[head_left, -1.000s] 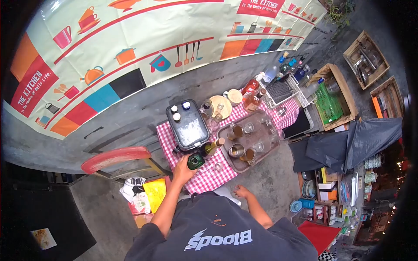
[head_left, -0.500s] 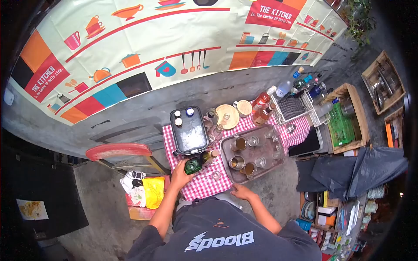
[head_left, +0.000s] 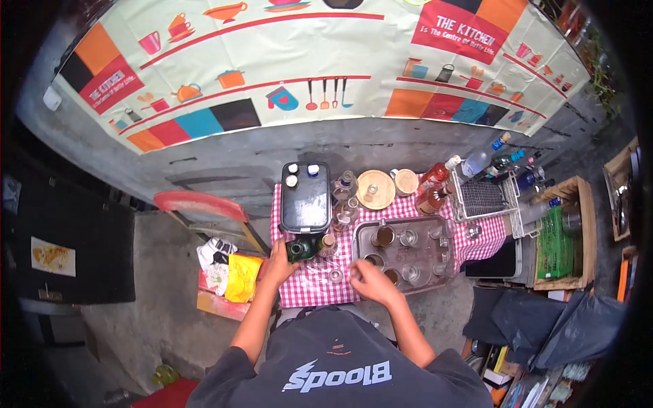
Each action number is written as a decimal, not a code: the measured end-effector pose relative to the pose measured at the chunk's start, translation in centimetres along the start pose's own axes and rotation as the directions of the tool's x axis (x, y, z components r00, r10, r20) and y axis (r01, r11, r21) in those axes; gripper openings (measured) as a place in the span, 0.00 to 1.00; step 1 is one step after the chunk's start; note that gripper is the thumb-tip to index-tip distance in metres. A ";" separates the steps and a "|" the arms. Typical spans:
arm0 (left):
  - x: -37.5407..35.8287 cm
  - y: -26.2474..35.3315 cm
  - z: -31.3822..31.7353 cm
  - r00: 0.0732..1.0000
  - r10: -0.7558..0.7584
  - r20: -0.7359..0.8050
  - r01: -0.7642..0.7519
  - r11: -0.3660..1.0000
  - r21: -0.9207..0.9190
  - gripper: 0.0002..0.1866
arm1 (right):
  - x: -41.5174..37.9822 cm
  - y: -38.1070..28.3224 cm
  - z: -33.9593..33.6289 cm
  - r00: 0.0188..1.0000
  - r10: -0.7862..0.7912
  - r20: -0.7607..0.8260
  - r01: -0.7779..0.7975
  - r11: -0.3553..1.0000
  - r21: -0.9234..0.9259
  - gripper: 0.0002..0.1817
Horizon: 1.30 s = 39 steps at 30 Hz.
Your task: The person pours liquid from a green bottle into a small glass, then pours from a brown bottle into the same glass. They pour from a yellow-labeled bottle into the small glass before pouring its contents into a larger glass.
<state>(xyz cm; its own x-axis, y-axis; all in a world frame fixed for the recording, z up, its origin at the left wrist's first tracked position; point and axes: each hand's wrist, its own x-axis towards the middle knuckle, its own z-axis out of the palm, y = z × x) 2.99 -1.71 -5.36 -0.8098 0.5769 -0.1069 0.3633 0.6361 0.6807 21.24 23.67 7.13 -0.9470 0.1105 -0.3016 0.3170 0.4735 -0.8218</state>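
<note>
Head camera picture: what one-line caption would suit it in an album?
Left hand grips a green bottle on the checked tablecloth; right hand reaches a tray of glasses.

You could read "THE KITCHEN" in white capitals on a red block point(head_left: 464, 28) near the top right edge of the printed wall banner point(head_left: 340, 61), with a smaller white line beneath it that looked like "Is The Centre Of Daily Life", though it was too fine to be sure. The same "THE KITCHEN" wording stood on a second red block point(head_left: 111, 87) towards the banner's left end, tilted, its small line unreadable. On your dark shirt point(head_left: 340, 370), white letters appeared mirrored, roughly "Bloods" beside a lightning mark. The bottles' labels were too small to read.
</note>
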 end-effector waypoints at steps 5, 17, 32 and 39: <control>-2.9 2.5 -1.2 0.989 -0.087 -0.119 0.089 0.996 0.012 0.55 | 2.7 -7.1 -4.1 0.947 -0.294 -0.132 0.285 0.955 -0.079 0.21; -2.9 16.1 -4.6 0.954 0.127 -0.271 -0.190 0.956 -0.222 0.32 | 7.7 -8.4 -5.1 0.784 -0.621 -0.015 0.605 0.769 -0.206 0.18; 2.9 14.2 4.2 0.924 -0.018 -0.383 -0.197 0.834 -0.515 0.18 | 9.2 -7.6 -5.1 0.663 -0.739 0.118 0.732 0.607 -0.309 0.13; 3.1 13.3 4.3 0.902 0.072 -0.426 -0.273 0.859 -0.433 0.20 | 9.1 -6.4 -4.3 0.588 -0.808 -0.022 0.767 0.567 -0.300 0.12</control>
<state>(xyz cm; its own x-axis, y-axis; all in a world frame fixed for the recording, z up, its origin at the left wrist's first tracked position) 7.29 10.75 0.18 -0.9004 0.3475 0.2617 0.3341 0.1670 0.9276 10.43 25.40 11.69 -0.8145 -0.2985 0.4975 -0.5628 0.6151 -0.5522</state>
